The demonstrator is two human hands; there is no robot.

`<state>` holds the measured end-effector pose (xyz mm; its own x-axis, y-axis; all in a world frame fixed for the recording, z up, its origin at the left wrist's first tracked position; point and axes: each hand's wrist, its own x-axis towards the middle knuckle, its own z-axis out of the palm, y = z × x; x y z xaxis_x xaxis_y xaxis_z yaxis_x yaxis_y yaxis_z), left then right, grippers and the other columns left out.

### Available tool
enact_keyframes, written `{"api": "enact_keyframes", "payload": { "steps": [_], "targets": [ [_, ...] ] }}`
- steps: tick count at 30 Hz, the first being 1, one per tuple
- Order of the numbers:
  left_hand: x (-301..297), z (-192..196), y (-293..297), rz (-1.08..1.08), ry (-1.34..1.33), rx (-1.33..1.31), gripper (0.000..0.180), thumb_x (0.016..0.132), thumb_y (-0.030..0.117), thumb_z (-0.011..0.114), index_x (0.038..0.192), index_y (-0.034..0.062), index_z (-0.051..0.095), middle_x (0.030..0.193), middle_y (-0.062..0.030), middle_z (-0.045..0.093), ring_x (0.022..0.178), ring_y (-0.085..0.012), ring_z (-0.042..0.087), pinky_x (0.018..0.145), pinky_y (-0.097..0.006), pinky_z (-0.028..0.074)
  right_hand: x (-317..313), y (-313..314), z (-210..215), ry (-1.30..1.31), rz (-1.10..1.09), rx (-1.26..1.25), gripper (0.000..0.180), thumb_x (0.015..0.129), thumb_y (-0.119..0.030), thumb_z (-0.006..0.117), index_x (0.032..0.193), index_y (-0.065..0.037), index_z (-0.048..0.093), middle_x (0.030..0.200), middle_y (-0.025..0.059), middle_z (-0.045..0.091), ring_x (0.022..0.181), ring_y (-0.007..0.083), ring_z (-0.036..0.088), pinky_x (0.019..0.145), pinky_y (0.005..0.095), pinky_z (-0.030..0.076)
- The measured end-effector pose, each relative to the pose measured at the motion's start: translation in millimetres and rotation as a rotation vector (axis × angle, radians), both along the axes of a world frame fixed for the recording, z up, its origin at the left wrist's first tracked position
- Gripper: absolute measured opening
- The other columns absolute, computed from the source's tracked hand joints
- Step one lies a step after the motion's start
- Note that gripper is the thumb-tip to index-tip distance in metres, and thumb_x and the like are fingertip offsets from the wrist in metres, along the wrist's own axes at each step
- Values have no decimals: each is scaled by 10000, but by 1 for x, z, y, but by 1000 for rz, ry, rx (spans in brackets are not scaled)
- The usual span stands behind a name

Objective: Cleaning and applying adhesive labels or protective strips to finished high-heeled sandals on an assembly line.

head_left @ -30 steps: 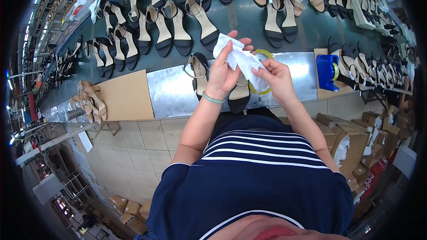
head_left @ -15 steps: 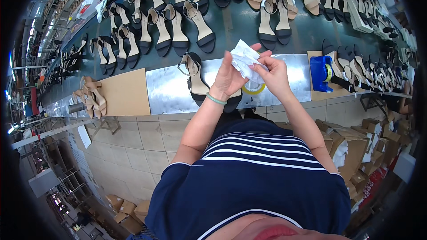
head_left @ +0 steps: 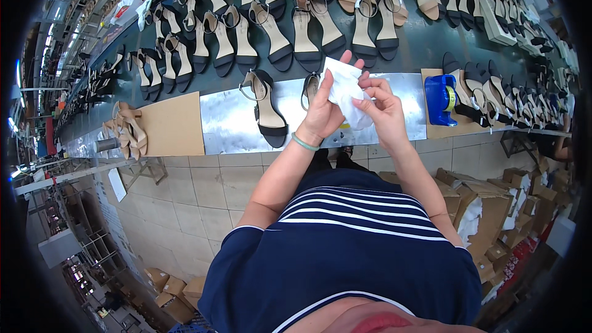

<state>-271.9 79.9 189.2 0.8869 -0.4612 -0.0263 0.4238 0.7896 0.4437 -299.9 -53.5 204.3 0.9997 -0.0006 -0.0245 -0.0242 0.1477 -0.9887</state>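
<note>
sandal (head_left: 311, 86) mostly hidden behind left hand (head_left: 325, 111)

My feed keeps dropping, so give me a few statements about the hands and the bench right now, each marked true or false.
1. Both hands hold the crumpled white tissue paper. True.
2. The left hand wears a pale green wristband. True.
3. The blue tape dispenser sits to the person's left. False: it sits to the right, on a brown cardboard sheet.
4. The right hand rests flat on the metal bench top. False: it is raised, fingers on the paper.
5. A black-soled sandal lies left of the hands. True.
</note>
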Motion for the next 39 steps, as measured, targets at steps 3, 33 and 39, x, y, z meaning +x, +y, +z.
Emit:
{"api": "enact_keyframes", "payload": {
  "steps": [3, 33, 39],
  "targets": [
    [-6, -10, -12, 128, -111, 247, 696, 920, 523, 394, 1462, 183, 123, 1436, -94, 314, 1288, -234, 354, 1077, -387, 260, -3, 4, -8, 42, 1, 106, 38, 785, -8, 658, 810, 12, 637, 969, 27, 584, 871, 102, 543, 779, 216, 413],
    [-4, 10, -46, -146, -10, 760, 259, 766, 120, 727, 964, 7, 606, 758, -14, 595, 619, -78, 537, 523, -218, 427, -2, -84, -21, 100, -76, -45, 140, 763, -61, 716, 860, 13, 649, 779, 37, 646, 720, 76, 578, 622, 209, 451],
    [-6, -3, -57, 47, 43, 742, 177, 788, 97, 700, 917, -1, 630, 732, -29, 595, 575, -89, 523, 511, -220, 430, -11, -107, -13, 248, -44, 181, 115, 773, -15, 681, 883, 2, 652, 805, 35, 639, 683, 79, 560, 575, 218, 439]
  ]
}}
